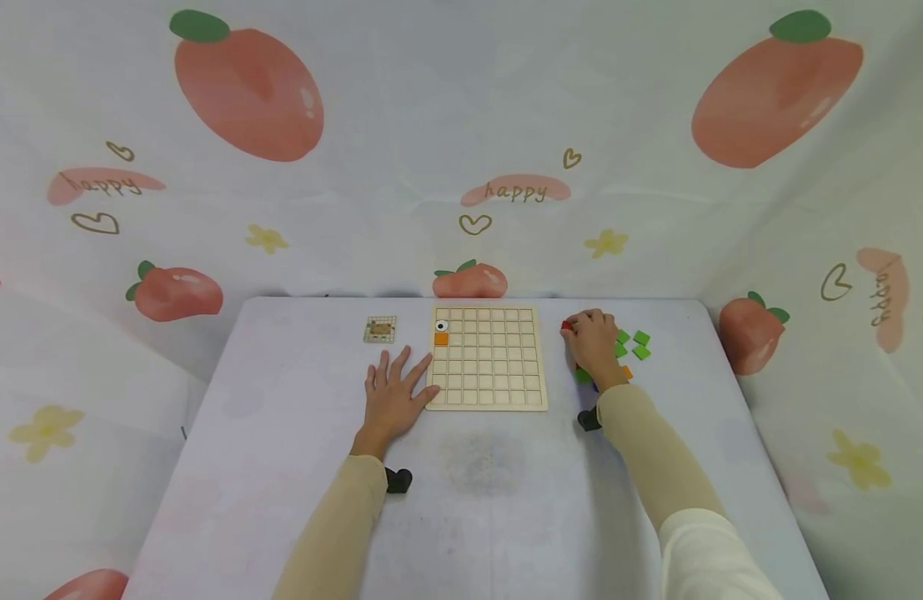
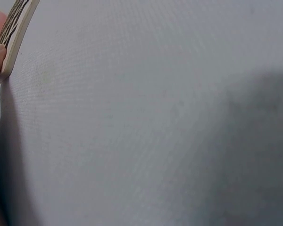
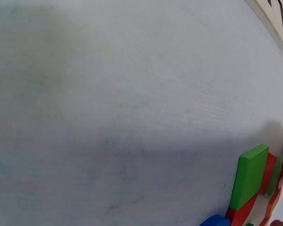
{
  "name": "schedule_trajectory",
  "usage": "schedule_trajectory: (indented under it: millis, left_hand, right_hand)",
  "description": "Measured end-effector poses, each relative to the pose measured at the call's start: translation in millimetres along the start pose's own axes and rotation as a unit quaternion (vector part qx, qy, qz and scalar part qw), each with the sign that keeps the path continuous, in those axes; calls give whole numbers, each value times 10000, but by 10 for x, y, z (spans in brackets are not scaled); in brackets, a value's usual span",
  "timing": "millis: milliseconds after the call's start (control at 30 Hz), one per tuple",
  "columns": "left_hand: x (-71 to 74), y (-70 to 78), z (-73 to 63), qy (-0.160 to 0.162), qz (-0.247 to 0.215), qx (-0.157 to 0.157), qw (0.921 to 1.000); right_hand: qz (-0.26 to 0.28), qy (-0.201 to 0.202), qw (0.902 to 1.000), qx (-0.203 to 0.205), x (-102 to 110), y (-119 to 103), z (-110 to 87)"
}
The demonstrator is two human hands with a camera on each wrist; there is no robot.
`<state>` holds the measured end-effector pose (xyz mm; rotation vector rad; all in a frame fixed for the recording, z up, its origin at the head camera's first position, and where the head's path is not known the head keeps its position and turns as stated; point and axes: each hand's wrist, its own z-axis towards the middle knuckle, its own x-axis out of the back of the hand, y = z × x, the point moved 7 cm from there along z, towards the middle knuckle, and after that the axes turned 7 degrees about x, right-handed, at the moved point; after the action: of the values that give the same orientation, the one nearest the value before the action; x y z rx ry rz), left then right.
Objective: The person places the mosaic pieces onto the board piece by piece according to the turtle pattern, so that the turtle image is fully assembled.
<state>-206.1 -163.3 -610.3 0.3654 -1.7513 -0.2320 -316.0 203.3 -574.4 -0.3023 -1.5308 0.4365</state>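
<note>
A pale wooden grid board (image 1: 487, 364) lies on the table. In its left column sit a white tile with a black eye-like dot (image 1: 442, 326) and, just below, an orange tile (image 1: 441, 339). My left hand (image 1: 392, 400) rests with spread fingers at the board's left edge, its thumb on the lower left corner. To the right of the board, my right hand (image 1: 592, 340) pinches a red tile (image 1: 565, 326) between thumb and fingertips. Beneath and around that hand lie loose tiles, partly hidden by it; a green tile (image 3: 249, 176) shows large in the right wrist view.
A small card with a gridded picture (image 1: 380, 329) lies left of the board. Several green tiles (image 1: 641, 337) are spread right of my right hand, with an orange tile (image 1: 627, 372) by the wrist. A printed cloth (image 1: 521, 242) hangs behind the table.
</note>
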Motion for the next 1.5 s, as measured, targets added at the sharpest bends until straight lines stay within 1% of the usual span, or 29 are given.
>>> schedule_trajectory:
  millis: [133,267,367,500,667,833,1100,1167,1367,1500]
  left_hand:
    - [7,3,-2,7,6,11,10000]
    - [28,20,-15,53,-29,-9,10000]
    - [41,30,-26,56,-61,-13,10000]
    - [49,29,-29,52,-76,-10,10000]
    - [47,21,-21,46,-80,-30,10000]
    - [44,22,-28,12,-111,-3,9999]
    - [57,34,-42,10,-130,13,9999]
    - [58,34,-44,-8,-108,12,9999]
    - [64,35,-44,46,-152,-30,9999]
    - [52,27,-30,101,-134,-35,9999]
  right_hand:
    - [-37,-71,10000,-16,-11,-25,7]
    - [4,0,10000,35,7,-39,-7]
    - [197,122,9996,171,22,-64,-13]
    - [648,238,9970,337,26,-115,-14]
    - [980,150,9948,235,-24,-195,15]
    - [1225,-4,9920,289,-69,-359,34]
    - [1543,-289,9861,546,-188,-633,59]
    - [1641,-324,9841,598,-223,-695,62]
    - [1874,-287,9767,1006,-285,-938,85]
    - [1972,-298,9738,1096,-355,-1070,111]
